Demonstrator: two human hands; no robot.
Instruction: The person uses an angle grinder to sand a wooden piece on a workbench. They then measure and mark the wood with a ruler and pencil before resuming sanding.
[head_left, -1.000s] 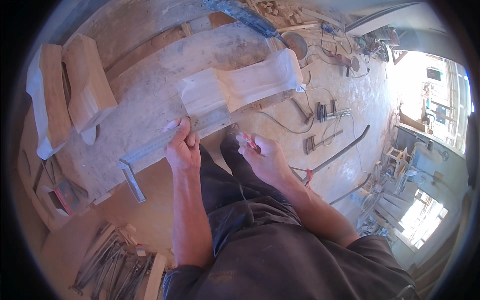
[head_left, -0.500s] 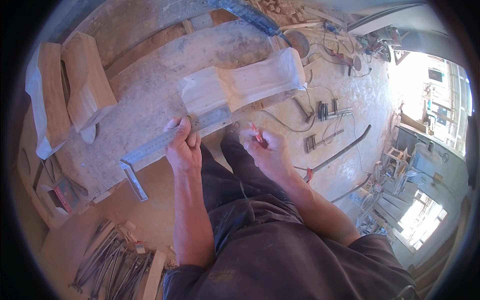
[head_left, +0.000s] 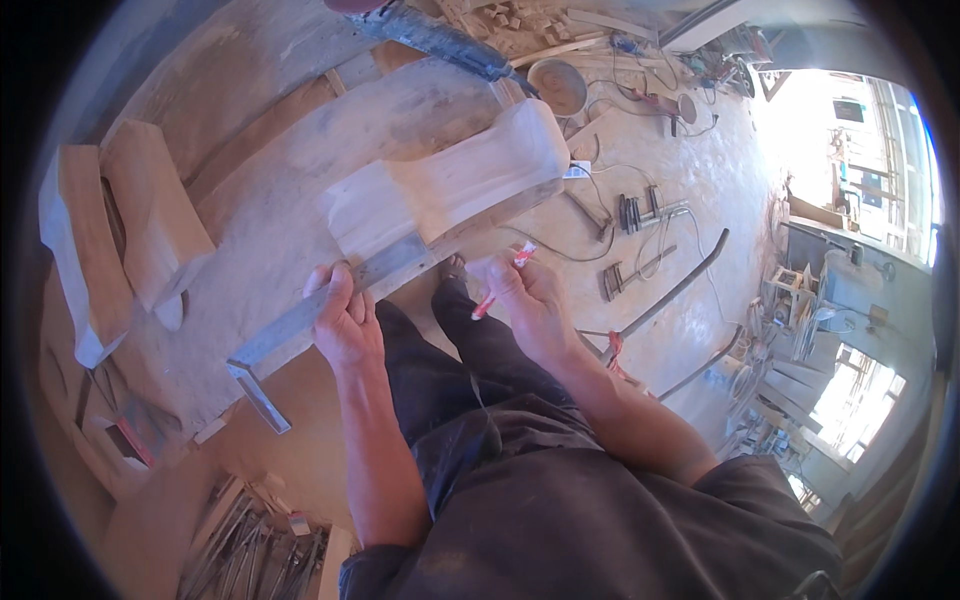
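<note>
My left hand (head_left: 345,325) is closed around the blade of a metal try square (head_left: 285,328), thumb on top. The square's short stock hangs past the bench's near edge, and its blade's other end meets the near edge of a pale carved wooden piece (head_left: 470,170). That piece lies on a dusty workbench (head_left: 265,225). To the right of the square, my right hand (head_left: 528,305) is closed on a slim red-and-white pen-like stick (head_left: 484,306), whose ends show on either side of the fist. The stick is clear of the wood.
Two curved wooden pieces (head_left: 158,225) stand at the bench's left. A blue-grey power tool (head_left: 430,45) lies at the far side, near a round pan (head_left: 557,88). Clamps (head_left: 645,212), cables and a long dark bar (head_left: 680,280) lie on the floor at right.
The stick has turned in my right hand, so both ends now show. The view has shifted, and bench, wood and square appear lower and further left. My left hand keeps its hold.
</note>
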